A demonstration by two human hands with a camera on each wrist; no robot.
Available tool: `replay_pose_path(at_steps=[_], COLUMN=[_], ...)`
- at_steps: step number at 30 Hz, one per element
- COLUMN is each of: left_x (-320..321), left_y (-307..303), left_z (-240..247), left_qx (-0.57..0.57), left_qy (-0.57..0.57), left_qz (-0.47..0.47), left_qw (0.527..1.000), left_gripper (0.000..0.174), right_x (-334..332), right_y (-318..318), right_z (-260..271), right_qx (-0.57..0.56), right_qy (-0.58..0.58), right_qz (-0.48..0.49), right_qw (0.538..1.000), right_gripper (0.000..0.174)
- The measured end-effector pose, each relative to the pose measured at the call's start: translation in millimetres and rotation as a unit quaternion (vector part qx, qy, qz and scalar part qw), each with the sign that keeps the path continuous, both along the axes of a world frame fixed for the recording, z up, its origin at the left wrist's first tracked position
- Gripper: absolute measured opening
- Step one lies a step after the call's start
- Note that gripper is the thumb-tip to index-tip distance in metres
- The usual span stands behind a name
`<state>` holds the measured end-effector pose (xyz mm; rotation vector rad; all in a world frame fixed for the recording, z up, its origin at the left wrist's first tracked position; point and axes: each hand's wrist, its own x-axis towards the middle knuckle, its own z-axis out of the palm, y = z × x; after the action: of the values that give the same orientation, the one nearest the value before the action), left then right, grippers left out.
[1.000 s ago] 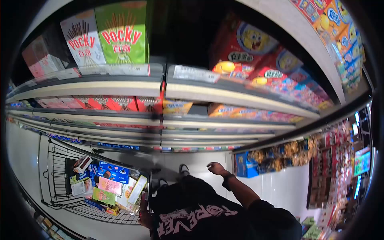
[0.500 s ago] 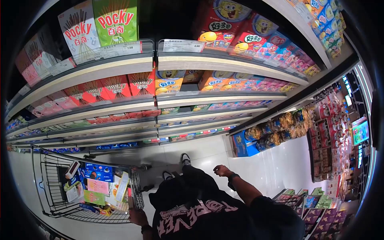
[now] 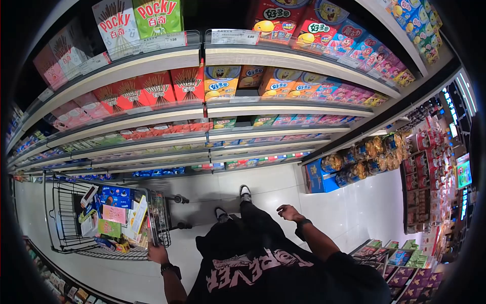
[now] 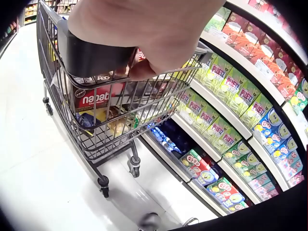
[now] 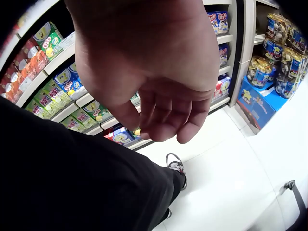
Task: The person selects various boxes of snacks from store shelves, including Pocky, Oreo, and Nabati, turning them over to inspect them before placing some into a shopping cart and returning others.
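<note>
My left hand grips the handle of a black wire shopping cart, and its thumb curls down in the left wrist view. Packages fill much of the basket, among them a pink Pocky box, a green Pocky box and a blue box. A red box marked "nabati" shows through the wires. Holding nothing, my right hand hangs beside the body, fingers loosely curled in the right wrist view.
Snack shelves run along the aisle ahead, stocked with Pocky and cartoon-printed boxes. At the shelf end, a blue display carton stands by golden-topped tubs. Another display rack is at the lower right, near my right elbow.
The shelves have slid upward in the head view, and more floor shows between cart and feet. My left hand and forearm have come further into view, still on the handle. The right hand stays loose.
</note>
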<state>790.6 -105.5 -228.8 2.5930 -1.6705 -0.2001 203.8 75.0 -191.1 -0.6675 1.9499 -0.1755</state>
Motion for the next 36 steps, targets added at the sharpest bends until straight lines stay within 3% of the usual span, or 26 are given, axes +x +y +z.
replay_pose_path(at_steps=[5,6,7,8,10,11,12,13,15,21,26,30,36], left_x=[-7.3,3.4,24.0,35.1,42.3,47.1,22.8,26.5,31.1,15.8,21.9,21.4,12.4], left_y=[-2.7,-4.8,4.0,6.6,-2.7,-7.7,-12.2,-13.3,-18.0,-15.3,-13.0,-9.2,-8.5], left_z=[4.3,3.4,-20.3,-55.1,-56.6,-51.8,-14.1,-17.4,-18.8,-2.9,-16.9,-22.9,-15.0], left_qx=[-0.087,-0.005,-0.057,-0.129,-0.129,-0.132,-0.179,-0.183,-0.066,-0.030,-0.008,-0.069,-0.002], left_qy=[0.013,0.078,0.117,0.032,0.093,0.100,0.057,0.067,0.057,0.010,-0.035,-0.044,-0.050], left_qz=[-0.042,-0.030,-0.076,-0.090,-0.071,-0.103,-0.088,-0.099,-0.061,-0.039,-0.044,-0.055,-0.039], left_qw=[0.995,0.997,0.989,0.987,0.985,0.981,0.978,0.976,0.994,0.999,0.998,0.995,0.998], left_gripper=[0.037,0.047,0.055,0.059,0.053,0.044,0.039,0.040,0.065,0.065,0.069,0.068,0.069], right_x=[-1.3,-1.2,-1.1,4.4,9.8,13.2,18.3,19.3,21.2,33.4,40.5,43.4,42.3], right_y=[37.4,49.1,59.8,64.5,68.6,62.5,56.1,48.4,39.6,31.8,41.1,56.3,54.4], right_z=[-17.3,-30.1,-43.5,-33.9,-30.2,-18.8,-11.4,-7.4,-3.2,2.9,-2.2,-10.0,-7.7], right_qx=[0.044,0.041,0.040,0.010,-0.016,-0.008,-0.022,-0.026,-0.014,-0.038,-0.010,0.013,0.002], right_qy=[0.008,0.008,-0.012,-0.008,0.028,0.018,0.052,0.053,0.054,0.046,0.041,0.041,0.046], right_qz=[-0.022,-0.011,-0.022,-0.033,0.014,0.011,0.027,0.019,0.028,0.023,0.008,-0.010,0.000], right_qw=[0.999,0.999,0.999,0.999,0.999,1.000,0.998,0.998,0.998,0.998,0.999,0.999,0.999], right_gripper=[0.032,0.032,0.031,0.029,0.030,0.032,0.032,0.032,0.033,0.036,0.035,0.032,0.032])
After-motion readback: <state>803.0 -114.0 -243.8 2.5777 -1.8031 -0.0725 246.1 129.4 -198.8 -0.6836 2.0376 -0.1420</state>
